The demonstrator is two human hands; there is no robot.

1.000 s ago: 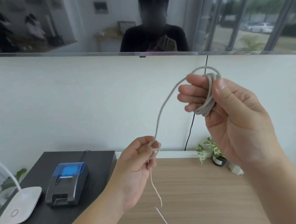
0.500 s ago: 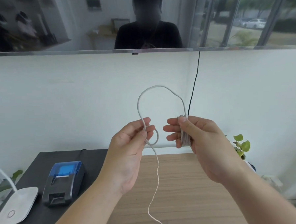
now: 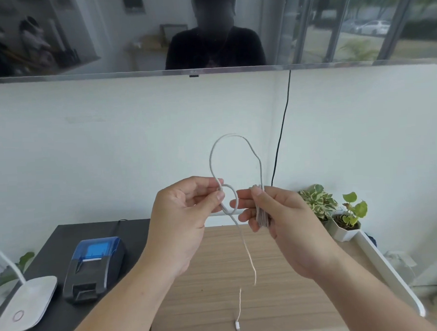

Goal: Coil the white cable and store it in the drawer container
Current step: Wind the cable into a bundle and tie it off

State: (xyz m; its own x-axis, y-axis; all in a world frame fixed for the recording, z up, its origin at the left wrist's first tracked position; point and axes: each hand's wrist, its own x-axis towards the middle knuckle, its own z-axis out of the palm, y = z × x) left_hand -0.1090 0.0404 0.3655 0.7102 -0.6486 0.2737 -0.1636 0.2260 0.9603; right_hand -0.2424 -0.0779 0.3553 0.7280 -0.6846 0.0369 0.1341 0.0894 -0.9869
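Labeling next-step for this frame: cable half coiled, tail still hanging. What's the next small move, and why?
Probably bring the left hand across and lay its loop onto the bundle pinched in the right hand. The cable arcs from one grip to the other, and a loose tail with the plug hangs over the desk, so coiling isn't finished.

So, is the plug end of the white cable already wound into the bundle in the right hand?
No, the plug end hangs loose below both hands, above the wooden table, while the right hand grips only the coiled bundle.
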